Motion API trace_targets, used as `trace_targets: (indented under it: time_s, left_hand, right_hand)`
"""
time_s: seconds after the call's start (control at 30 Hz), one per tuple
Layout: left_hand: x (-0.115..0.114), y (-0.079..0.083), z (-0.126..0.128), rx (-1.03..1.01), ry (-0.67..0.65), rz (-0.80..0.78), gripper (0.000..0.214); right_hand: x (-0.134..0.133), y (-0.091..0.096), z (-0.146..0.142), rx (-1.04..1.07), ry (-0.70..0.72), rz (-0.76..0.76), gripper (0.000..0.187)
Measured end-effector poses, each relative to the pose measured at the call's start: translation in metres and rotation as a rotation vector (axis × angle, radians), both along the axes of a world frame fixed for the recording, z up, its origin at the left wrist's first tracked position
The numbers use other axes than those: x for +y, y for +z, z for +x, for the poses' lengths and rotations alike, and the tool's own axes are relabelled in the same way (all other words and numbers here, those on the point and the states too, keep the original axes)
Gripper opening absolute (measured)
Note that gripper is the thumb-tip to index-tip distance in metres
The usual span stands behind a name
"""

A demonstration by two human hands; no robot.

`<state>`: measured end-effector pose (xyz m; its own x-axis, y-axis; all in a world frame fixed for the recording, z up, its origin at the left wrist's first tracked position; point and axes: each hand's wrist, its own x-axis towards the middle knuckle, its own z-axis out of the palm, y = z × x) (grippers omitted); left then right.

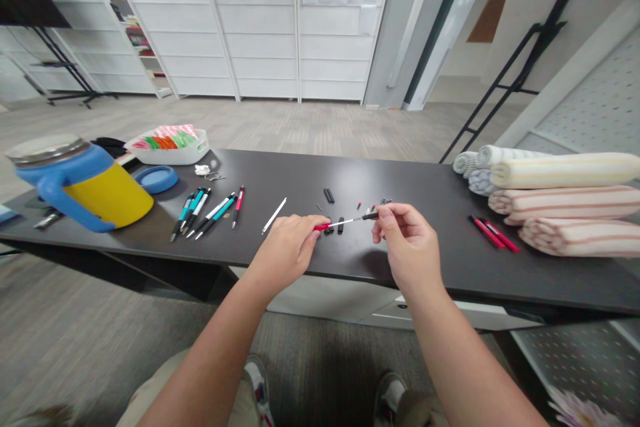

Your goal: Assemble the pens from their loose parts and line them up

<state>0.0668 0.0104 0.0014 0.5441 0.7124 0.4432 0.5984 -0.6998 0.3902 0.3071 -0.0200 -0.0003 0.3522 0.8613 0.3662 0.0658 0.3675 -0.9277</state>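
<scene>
My left hand [290, 243] is closed round a red pen barrel [323, 227]. My right hand [407, 240] pinches a black pen part [371, 215] between thumb and fingertips. A thin pale ink refill [345, 221] spans the gap between the red barrel and the black part. Below and behind it on the desk lie black pen grips [341, 225], with another pair of black pieces [329, 195] farther back. Small red pen pieces [359, 205] rest close to my right hand. Left of my left hand is a loose white refill [274, 215].
Several teal, white and black pens [215, 215] and a red pen [239, 207] lie left on the black desk [280, 177]. Beyond them stand a blue-yellow mug [107, 187] and a white basket [173, 155]. Right are red barrels [494, 233] and rolled towels [570, 203].
</scene>
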Motion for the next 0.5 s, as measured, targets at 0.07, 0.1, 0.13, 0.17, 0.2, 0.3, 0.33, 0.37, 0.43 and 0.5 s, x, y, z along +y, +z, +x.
trace_targets:
  time_s: [0.07,0.1,0.13,0.17,0.2,0.3,0.33,0.37,0.43,0.5]
  left_hand:
    - [-0.001,0.001,0.0,0.003,0.001,0.004,0.029]
    - [-0.002,0.002,0.001,0.009,0.001,0.008,0.029]
    - [-0.003,0.003,0.001,0.019,-0.001,0.011,0.029]
    - [-0.004,0.004,0.001,0.03,-0.005,0.013,0.028]
    - [-0.004,0.004,0.002,0.041,-0.01,0.015,0.028]
    - [-0.005,0.005,0.004,0.054,-0.029,0.009,0.028]
    - [-0.005,0.005,0.004,0.045,-0.033,-0.001,0.028]
    - [-0.006,0.005,0.005,0.026,-0.034,-0.014,0.028]
    - [-0.007,0.005,0.006,-0.033,-0.037,-0.064,0.026]
    - [-0.009,0.005,0.007,-0.131,-0.056,-0.156,0.025]
  right_hand:
    - [-0.002,0.005,-0.002,-0.015,-0.01,0.009,0.027]
    - [-0.003,0.008,-0.003,-0.025,-0.014,0.015,0.026]
    - [-0.004,0.011,-0.004,-0.037,-0.019,0.024,0.026]
    - [-0.006,0.014,-0.005,-0.054,-0.025,0.035,0.026]
    - [-0.008,0.017,-0.005,-0.076,-0.032,0.046,0.026]
    - [-0.015,0.026,-0.007,-0.174,-0.056,0.075,0.026]
    - [-0.017,0.029,-0.007,-0.21,-0.068,0.081,0.026]
    - [-0.019,0.032,-0.008,-0.239,-0.08,0.086,0.026]
    - [-0.024,0.039,-0.01,-0.257,-0.114,0.105,0.025]
    - [-0.027,0.045,-0.013,-0.219,-0.156,0.146,0.023]
